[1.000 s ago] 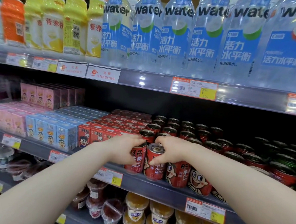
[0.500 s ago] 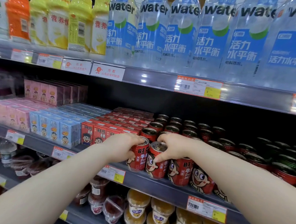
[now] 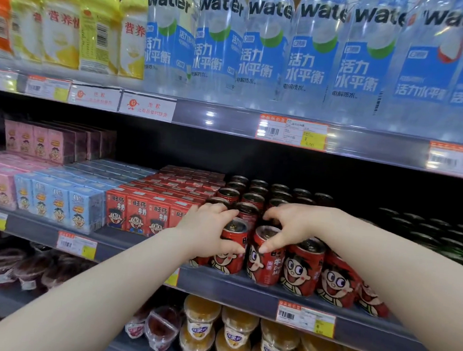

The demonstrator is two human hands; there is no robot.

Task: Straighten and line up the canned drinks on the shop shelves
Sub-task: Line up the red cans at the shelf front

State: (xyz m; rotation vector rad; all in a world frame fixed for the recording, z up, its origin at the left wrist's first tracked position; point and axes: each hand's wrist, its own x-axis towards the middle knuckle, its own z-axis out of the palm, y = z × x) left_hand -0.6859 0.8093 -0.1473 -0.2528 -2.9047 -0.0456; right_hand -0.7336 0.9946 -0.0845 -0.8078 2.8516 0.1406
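**front cans being turned face-out; two still in hand**

change noted: against the views from a second and half a second back, the two held cans have rotated on the spot. the leftmost can (image 3: 228, 260) then showed its "milk" lettering to the aisle. it now shows the cartoon face below the thumb. the second can (image 3: 265, 262) has come only partway round: half the face sits at its left side, with lettering still at its right. neither has shifted along the shelf.

meaning for the task: in my judgement the step in hand is facing the labels, not moving stock. the leftmost can looks nearly done. the second can wants a further turn to match the third can (image 3: 302, 268) and fourth can (image 3: 336, 281), whose faces look squarely out.

grip state: the left grip (image 3: 207, 228) is clamped on the leftmost can, fingers curled over its rim and thumb across the label. the right grip (image 3: 292, 226) is clamped on the second can, fingers hooked over the top and thumb down the label.

condition of stock: these are red milk-drink cans with silver tops. they stand side by side along the front edge of the middle shelf (image 3: 239, 288), with further rows behind. red cartons (image 3: 137, 212) stand just beside them on the left.
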